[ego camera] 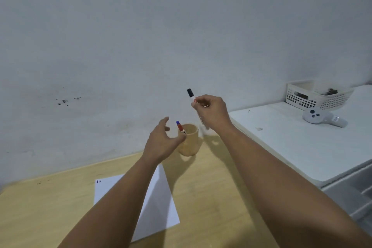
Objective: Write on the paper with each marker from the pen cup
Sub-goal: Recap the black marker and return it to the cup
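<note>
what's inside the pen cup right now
One blue-capped marker stands in the pen cup, leaning left. The cup's bottom is hidden by its wall and the left hand, so anything shorter can't be seen.

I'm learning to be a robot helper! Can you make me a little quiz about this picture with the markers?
1. True or false: the right hand holds a black-capped marker up in the air.
2. Which colour is the cap of the marker standing in the wooden pen cup? A red, B blue, C green.
3. Fill the gap: the left hand is open and close to the ___.

Key
1. True; the cap is on.
2. B, blue.
3. Pen cup. The white paper lies on the wooden table, partly under the left forearm.
</note>
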